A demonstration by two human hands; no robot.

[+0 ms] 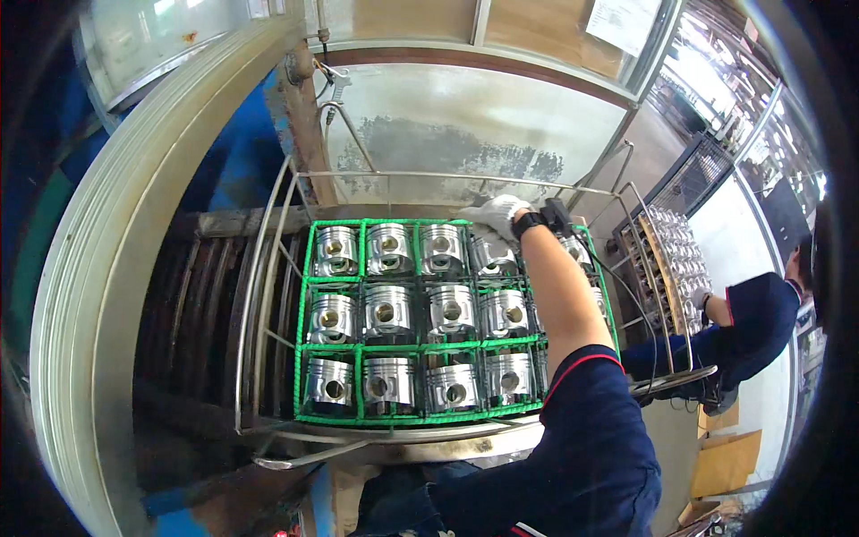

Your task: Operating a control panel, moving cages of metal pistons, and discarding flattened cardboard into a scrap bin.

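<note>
Navy sleeve [586,438]: was super close
Tray [394,420]: green-edged, sat between metal rails [248,313]
Pistons [387,311]: shiny, stood in rows in the tray
Right hand [495,213]: gloved, was at the back row, couldn't tell if gripping
Left hand: couldn't see it

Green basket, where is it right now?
In the head view, the green basket sits in the middle, inside metal rails, with silver pistons in it and the right hand near its far edge.
</note>
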